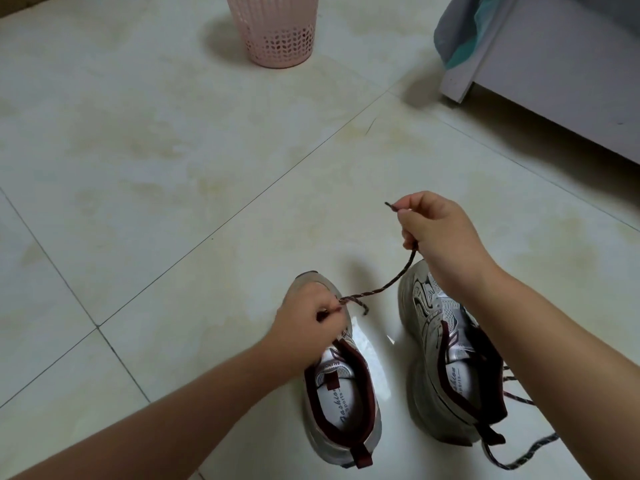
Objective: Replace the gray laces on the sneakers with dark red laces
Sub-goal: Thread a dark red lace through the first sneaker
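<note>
While the left hand (pixel 306 315) pinches the dark red lace (pixel 391 284) low over the forefoot of the left sneaker (pixel 341 386), I see the right hand (pixel 440 233) gripping the same lace higher up and to the right, its tip poking out past the fingers on the far side. Between the two hands the lace sags in a shallow curve, and a short tail hangs just right of the left hand. I cannot tell whether it is already through an eyelet, since the left hand covers that part of the shoe.

What worries me from here: if the right hand pulls too hard, the short tail could slip back out of whatever it is threaded through, and the lacing would have to restart. An uneven pull would also leave one end far longer than the other. The slack span could catch on the toe of the right sneaker (pixel 446 344), which stands just beside it and leans slightly.

Both sneakers stand on the tiled floor (pixel 156 202) with their long axes running near to far, heels toward me and toes pointing away. The right one angles its toe a little to the left. Another speckled lace (pixel 519 452) trails loose on the floor by its heel; its colour I cannot judge. A pink basket (pixel 277 32) stands far off.
</note>
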`<action>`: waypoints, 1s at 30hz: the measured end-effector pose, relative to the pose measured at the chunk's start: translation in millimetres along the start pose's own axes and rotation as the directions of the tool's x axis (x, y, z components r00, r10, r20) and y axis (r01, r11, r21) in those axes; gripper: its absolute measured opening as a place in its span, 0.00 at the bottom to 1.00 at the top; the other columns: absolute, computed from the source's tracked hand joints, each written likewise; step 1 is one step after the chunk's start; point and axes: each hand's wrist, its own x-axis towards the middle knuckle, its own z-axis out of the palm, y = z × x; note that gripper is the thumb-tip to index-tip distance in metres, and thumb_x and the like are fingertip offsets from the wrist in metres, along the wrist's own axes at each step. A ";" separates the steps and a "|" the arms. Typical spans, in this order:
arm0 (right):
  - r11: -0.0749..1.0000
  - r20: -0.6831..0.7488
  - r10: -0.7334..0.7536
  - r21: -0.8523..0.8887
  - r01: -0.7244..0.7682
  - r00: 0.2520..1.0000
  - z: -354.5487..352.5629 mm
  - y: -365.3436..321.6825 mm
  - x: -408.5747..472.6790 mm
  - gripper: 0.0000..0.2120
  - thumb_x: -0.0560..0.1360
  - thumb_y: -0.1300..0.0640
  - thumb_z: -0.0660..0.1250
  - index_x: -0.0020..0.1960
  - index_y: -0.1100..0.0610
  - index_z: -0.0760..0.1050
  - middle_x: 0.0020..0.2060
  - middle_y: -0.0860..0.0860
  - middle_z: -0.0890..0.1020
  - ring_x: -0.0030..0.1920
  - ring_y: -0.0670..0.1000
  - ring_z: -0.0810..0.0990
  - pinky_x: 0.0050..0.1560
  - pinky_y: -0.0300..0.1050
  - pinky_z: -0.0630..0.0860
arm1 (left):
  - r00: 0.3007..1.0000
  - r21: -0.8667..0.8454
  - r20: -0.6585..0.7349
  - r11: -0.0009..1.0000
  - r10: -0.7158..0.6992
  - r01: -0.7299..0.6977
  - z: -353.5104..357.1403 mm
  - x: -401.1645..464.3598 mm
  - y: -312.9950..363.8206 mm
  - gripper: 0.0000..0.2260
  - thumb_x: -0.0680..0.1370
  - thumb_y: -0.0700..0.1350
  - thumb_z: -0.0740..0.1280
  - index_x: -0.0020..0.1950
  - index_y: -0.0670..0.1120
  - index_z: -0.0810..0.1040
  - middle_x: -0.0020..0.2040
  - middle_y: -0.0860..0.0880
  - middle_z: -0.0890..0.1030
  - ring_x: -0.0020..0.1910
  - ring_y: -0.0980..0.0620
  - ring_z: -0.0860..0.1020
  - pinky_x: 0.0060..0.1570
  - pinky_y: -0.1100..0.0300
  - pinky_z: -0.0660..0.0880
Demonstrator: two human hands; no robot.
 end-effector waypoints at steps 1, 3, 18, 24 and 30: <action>0.999 0.010 -0.012 -0.052 0.013 1.000 -1.1 4.7 -1.8 0.12 0.76 0.67 0.60 0.38 0.53 0.72 0.29 0.49 0.69 0.29 0.47 0.66 0.32 0.36 0.66 | 0.994 -0.194 0.069 0.976 -0.088 0.100 -9.0 -1.9 5.4 0.11 0.70 0.48 0.63 0.35 0.40 0.74 0.37 0.50 0.74 0.41 0.55 0.72 0.48 0.58 0.68; 0.985 0.046 -0.033 -0.167 0.041 0.998 -2.3 15.8 -7.0 0.10 0.76 0.65 0.62 0.38 0.53 0.73 0.29 0.48 0.71 0.30 0.47 0.66 0.34 0.40 0.66 | 0.980 -0.392 0.084 0.898 -0.182 0.201 -28.6 -5.0 12.6 0.10 0.71 0.46 0.66 0.32 0.43 0.78 0.34 0.47 0.77 0.38 0.50 0.75 0.48 0.55 0.72; 0.652 0.438 0.067 -0.699 0.293 0.897 18.2 64.7 -68.7 0.07 0.75 0.60 0.61 0.47 0.54 0.78 0.44 0.49 0.82 0.46 0.50 0.78 0.44 0.39 0.70 | 0.896 0.419 -0.384 0.823 -0.221 0.382 -32.6 -30.8 -41.2 0.16 0.72 0.44 0.67 0.59 0.45 0.71 0.56 0.45 0.69 0.53 0.44 0.72 0.52 0.52 0.70; 0.650 0.430 0.032 -0.695 0.308 0.902 19.1 71.2 -70.9 0.06 0.75 0.57 0.62 0.47 0.54 0.78 0.45 0.51 0.82 0.47 0.52 0.78 0.47 0.42 0.72 | 0.982 0.521 -0.178 0.840 -0.065 0.150 30.8 -30.0 -1.1 0.25 0.69 0.64 0.49 0.39 0.49 0.79 0.43 0.53 0.66 0.49 0.51 0.69 0.48 0.55 0.67; 0.665 0.422 0.025 -0.683 0.300 0.906 17.5 76.9 -74.2 0.06 0.74 0.57 0.63 0.46 0.53 0.78 0.46 0.50 0.82 0.48 0.52 0.78 0.48 0.42 0.72 | 0.957 0.477 -0.110 0.830 -0.269 0.289 32.3 -19.2 -6.7 0.13 0.74 0.58 0.64 0.50 0.52 0.80 0.52 0.53 0.67 0.59 0.52 0.66 0.57 0.58 0.64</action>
